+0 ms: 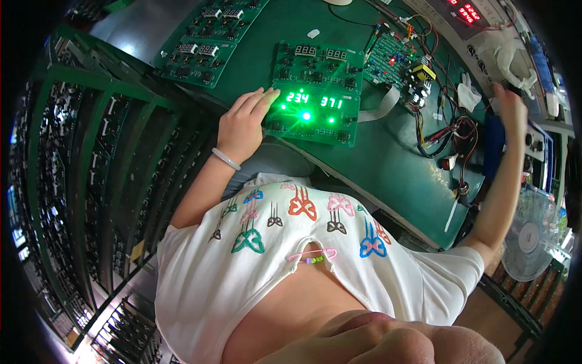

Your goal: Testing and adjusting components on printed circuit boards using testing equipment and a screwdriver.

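In front of me on the green table lies a green circuit board panel with glowing green digits and bright green lights on its nearer half. The farther half carries unlit digit displays. My left hand is closed at the left edge of the panel, fingertips on its surface; the thumb's grip is partly hidden. A flat grey ribbon cable runs from the panel's right side toward a populated circuit board with a small red light. My right hand reaches far right, near a bench instrument; its fingers are blurred.
More unlit display panels lie at the far left of the table. Tangled wires and a white plastic scrap lie right. A bench instrument with red digits stands behind. Board-filled racks stand left, a fan right.
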### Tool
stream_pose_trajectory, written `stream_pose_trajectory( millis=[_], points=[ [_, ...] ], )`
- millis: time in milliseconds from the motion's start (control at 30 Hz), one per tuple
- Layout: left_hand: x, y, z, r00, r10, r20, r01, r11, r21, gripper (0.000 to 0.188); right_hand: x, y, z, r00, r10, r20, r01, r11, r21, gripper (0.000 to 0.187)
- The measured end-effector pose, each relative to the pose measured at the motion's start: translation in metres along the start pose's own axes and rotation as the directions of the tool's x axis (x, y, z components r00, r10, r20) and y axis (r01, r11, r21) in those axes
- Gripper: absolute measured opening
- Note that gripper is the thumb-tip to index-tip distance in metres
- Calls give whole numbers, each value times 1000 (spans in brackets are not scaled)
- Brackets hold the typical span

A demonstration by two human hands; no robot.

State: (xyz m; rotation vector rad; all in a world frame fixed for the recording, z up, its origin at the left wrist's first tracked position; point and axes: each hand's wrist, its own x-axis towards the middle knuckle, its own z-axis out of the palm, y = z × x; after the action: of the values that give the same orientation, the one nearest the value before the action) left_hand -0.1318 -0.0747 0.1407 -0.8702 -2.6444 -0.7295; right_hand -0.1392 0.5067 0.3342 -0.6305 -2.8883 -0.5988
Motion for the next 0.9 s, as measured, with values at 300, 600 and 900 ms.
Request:
stream_pose_trajectory(
  millis=[300,600,900],
  points=[
    [1,-7,0,998,60,-20,-60,998,15,48,-177,-257,17,839,-479,257,-25,439,898,42],
    [-1,-2,-3,1000,26,9,-26,998,53,48,-208,-285,41,953,-276,122,-85,142,986,33],
    [-1,3,-9,998,63,8,-63,998,19,50,-210,-278,30,877,-404,261,-285,1,959,33]
  ],
)
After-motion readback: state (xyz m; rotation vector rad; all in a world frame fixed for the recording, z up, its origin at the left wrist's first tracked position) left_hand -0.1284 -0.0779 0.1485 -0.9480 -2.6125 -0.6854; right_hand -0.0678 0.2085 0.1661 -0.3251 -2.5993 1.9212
